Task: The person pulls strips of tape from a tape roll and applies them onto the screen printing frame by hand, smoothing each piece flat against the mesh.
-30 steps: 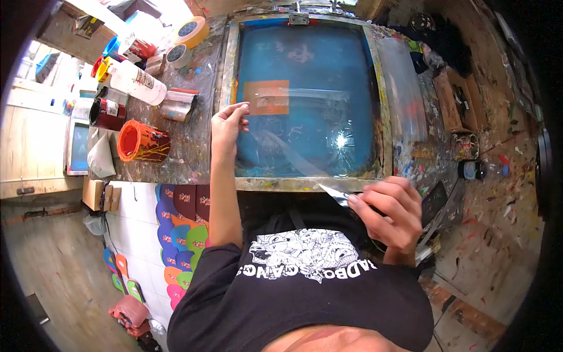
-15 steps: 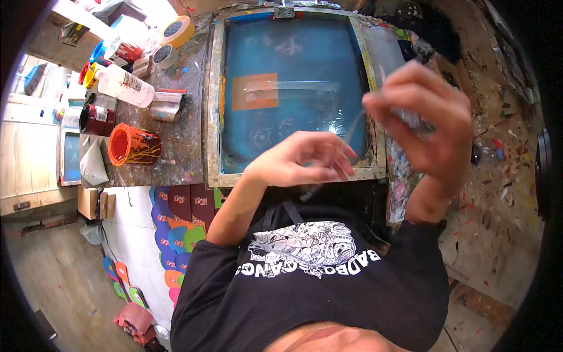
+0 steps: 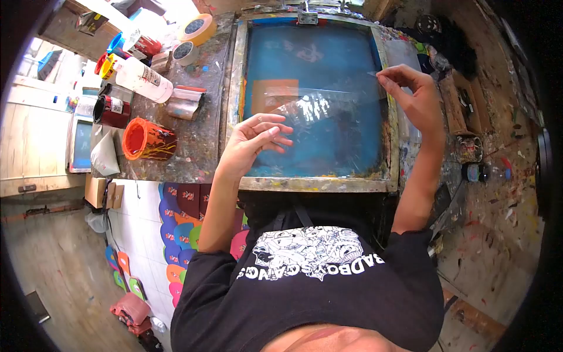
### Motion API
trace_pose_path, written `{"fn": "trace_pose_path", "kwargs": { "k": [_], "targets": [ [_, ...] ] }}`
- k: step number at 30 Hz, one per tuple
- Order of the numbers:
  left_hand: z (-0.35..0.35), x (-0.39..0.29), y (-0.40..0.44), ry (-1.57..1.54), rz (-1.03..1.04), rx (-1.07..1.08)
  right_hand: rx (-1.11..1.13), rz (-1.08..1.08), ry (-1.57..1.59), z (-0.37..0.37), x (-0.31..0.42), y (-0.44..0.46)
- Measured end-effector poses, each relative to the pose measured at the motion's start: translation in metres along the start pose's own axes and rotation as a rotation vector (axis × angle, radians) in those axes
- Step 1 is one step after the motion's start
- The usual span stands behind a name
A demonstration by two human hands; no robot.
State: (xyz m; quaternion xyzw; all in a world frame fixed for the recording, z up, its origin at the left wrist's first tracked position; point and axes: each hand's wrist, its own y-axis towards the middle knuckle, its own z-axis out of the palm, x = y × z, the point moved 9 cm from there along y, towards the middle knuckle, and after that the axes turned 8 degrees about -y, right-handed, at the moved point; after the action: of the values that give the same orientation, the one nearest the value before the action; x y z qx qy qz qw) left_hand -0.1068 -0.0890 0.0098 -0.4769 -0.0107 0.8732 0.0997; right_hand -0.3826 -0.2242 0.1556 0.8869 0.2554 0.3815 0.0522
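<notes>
A framed printing screen (image 3: 233, 100) with blue mesh lies in front of me. An orange patch (image 3: 267, 94) shows at its left, and a clear strip with a straight upper edge runs across the middle. My left hand (image 3: 253, 141) hovers above the screen's lower left, its fingers apart. Over the right side of the frame, my right hand (image 3: 413, 94) pinches a small clear piece of plastic film (image 3: 372, 74) between thumb and fingertips. How far this film extends is hard to see against the glossy, reflecting mesh.
Left of the screen stand an orange paint tub (image 3: 149, 139), a white bottle (image 3: 143, 80), a dark red paint jar (image 3: 111, 110) and tape rolls (image 3: 197, 29). A hinge clamp (image 3: 307, 18) holds the frame's far edge. An open wooden box (image 3: 463, 102) sits at the right.
My left hand has moved left and away from my body. My right hand has moved slightly away from my body, keeping its pinch. The view has shifted a little.
</notes>
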Motion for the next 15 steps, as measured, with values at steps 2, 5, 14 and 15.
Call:
{"fn": "trace_pose_path", "kwargs": {
  "k": [2, 5, 14, 15],
  "targets": [
    [-0.010, -0.003, 0.000, 0.003, 0.016, -0.096, 0.005, 0.051, 0.044, 0.007, -0.011, -0.003],
    [-0.021, -0.003, 0.003, 0.024, 0.028, -0.149, 0.020, 0.156, 0.147, 0.017, -0.027, -0.011],
    [-0.041, -0.007, 0.008, 0.088, 0.036, -0.235, 0.020, 0.296, 0.373, 0.045, -0.059, -0.032],
    [-0.045, -0.006, 0.009, 0.109, 0.031, -0.239, 0.025, 0.295, 0.393, 0.049, -0.065, -0.032]
  ]
}}
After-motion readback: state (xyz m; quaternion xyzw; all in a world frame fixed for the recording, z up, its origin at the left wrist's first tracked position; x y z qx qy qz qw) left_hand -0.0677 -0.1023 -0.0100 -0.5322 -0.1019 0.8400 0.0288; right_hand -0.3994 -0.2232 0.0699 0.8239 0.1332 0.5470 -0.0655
